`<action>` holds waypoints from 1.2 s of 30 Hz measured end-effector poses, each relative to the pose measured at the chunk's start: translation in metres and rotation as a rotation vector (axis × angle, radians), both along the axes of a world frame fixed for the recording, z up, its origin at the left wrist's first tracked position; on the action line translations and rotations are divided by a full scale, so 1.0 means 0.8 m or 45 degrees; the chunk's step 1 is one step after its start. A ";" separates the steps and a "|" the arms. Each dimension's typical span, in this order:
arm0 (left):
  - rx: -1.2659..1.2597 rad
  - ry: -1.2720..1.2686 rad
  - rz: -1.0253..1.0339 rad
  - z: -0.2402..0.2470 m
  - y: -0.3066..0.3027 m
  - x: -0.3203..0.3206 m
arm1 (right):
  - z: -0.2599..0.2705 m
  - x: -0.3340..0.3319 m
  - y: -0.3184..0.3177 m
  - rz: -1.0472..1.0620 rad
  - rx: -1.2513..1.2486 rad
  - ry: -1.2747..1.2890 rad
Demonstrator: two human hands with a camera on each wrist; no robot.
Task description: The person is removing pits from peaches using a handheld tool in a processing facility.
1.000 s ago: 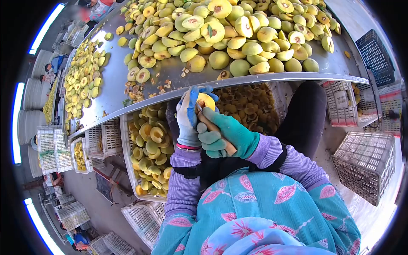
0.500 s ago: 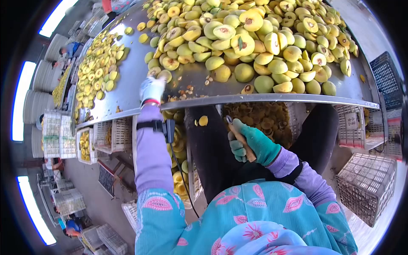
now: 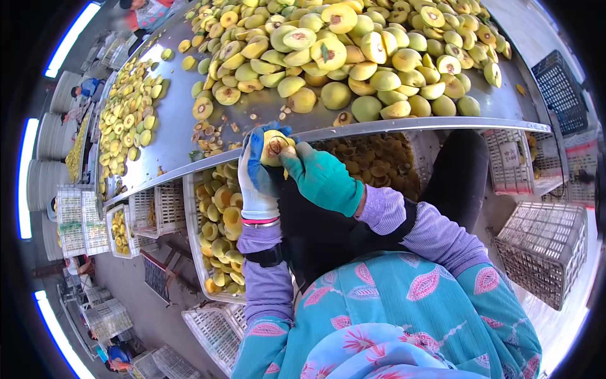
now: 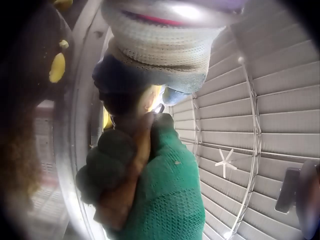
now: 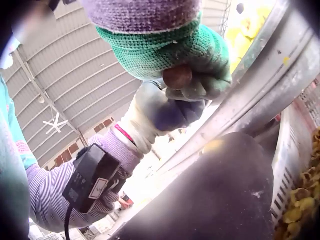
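Observation:
My left hand point(image 3: 257, 177), in a white glove with blue coating, holds a halved yellow peach point(image 3: 273, 143) just in front of the metal table's edge. The cut face with its brown pit area is turned up. My right hand point(image 3: 325, 182), in a green glove, has its fingertips at that cut face. In the left wrist view the green fingers curl round the wooden handle point(image 4: 131, 185) of a pitting tool, its metal tip mostly hidden by the peach. The handle's butt end shows below the green glove in the right wrist view.
Heaped peach halves point(image 3: 379, 79) cover the metal table point(image 3: 170, 126), with pit scraps near its edge. Below, a white crate point(image 3: 192, 240) of pitted halves stands at the left, and another crate of brownish peels or scraps lies beneath the table's middle. Stacked crates point(image 3: 540, 252) stand at the right.
My left hand reached out to the table at the left, then came back holding a peach half. My right hand has moved left and up with the tool to meet it.

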State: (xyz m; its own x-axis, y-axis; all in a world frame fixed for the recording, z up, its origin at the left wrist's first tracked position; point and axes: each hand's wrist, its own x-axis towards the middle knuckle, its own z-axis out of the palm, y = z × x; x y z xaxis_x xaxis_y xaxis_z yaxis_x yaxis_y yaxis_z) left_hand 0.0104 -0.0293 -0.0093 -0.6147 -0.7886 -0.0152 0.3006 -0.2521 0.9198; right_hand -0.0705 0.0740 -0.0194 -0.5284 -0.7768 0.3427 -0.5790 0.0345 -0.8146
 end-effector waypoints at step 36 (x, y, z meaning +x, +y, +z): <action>-1.273 -2.016 0.380 0.000 -0.307 0.001 | -0.001 -0.041 0.071 0.503 0.320 -2.401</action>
